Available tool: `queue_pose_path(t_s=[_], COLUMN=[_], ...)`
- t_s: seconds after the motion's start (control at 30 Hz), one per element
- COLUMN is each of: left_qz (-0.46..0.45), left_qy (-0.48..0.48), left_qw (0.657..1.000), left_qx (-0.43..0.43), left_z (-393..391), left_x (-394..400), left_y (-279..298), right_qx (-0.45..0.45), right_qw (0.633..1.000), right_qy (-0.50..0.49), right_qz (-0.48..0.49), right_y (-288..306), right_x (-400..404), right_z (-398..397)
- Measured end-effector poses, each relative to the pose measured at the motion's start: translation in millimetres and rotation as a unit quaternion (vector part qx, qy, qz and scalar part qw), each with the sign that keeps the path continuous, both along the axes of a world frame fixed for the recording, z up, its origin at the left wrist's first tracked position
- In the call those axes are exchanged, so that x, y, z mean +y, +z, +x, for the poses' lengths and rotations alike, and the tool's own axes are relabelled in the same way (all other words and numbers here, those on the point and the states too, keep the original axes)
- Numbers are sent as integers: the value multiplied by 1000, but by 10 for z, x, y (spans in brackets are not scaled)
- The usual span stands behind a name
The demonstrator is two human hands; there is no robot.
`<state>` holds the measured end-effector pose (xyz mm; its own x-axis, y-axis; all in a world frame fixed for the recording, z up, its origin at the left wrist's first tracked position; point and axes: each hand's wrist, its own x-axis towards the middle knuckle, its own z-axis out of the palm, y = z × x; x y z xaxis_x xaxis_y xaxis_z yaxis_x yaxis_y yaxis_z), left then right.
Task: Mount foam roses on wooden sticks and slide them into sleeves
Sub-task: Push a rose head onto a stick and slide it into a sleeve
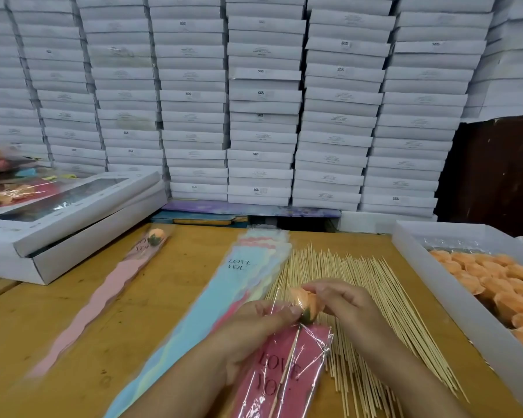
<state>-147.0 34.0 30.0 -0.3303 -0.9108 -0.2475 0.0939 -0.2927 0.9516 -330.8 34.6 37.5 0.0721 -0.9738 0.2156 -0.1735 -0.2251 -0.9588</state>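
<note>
The soft, light orange foam rose (307, 303), pinched by the right hand (341, 300), crushes easily and is best held at its base, while the left hand (260, 324) grips the slippery pink cellophane sleeve (287, 366) just below.

There is a single view — a wide-angle camera worn on the person's head, looking forward and down over a wooden table (175, 285). It sits close to the work: both forearms enter from the bottom edge, and the left hand (263, 321) and right hand (341, 300) meet just below the frame's centre. The upper two thirds of the frame face a wall of stacked white boxes (263, 95) beyond the table's far edge. Straight lines bow toward the corners — the lens distorts. No second view overlaps it.
</note>
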Motion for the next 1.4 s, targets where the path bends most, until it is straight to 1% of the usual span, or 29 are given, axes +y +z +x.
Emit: queue_pose_path(t_s=[0.07,0.13,0.27,0.37,0.5,0.6,0.87,1.07,1.17,1.23,1.3,1.4], left_qz=[-5,1,-4,-11,-4,5,11,9,4,10,13,5], left_qy=[-1,2,5,14,17,24,35,18,55,53,57,102], left_qw=[1000,1000,1000,1000,999,998,998,998,996,995,994,990], left_qx=[5,21,19,17,45,64,55,56,75,88,90,101], left_z=[-10,-19,-26,-29,-31,-17,-19,-24,-22,-12,-7,-17], left_x=[-2,0,-7,-19,-23,-40,-62,-44,-79,-87,-85,-103], left_y=[-2,-8,-9,-9,2,-9,-37,-33,-57,-72,-94,-109], right_qx=[5,-11,-22,-32,-6,-5,-6,4,6,26,24,22], right_qw=[1000,1000,1000,999,999,999,999,998,992,986,983,985], right_qy=[10,21,-8,1,28,47,50,64,118,157,169,158], right_qz=[-5,-6,-20,-15,-17,-5,6,28,49,57,66,68], right_y=[9,13,-13,-2,0,-8,-52,-82,-76,-61,-71,-97], right_x=[22,44,29,29,54,54,39,19,39,67,72,41], right_z=[8,16,4,-6,-19,-27,-26,-68,-67,-53,-52,-65])
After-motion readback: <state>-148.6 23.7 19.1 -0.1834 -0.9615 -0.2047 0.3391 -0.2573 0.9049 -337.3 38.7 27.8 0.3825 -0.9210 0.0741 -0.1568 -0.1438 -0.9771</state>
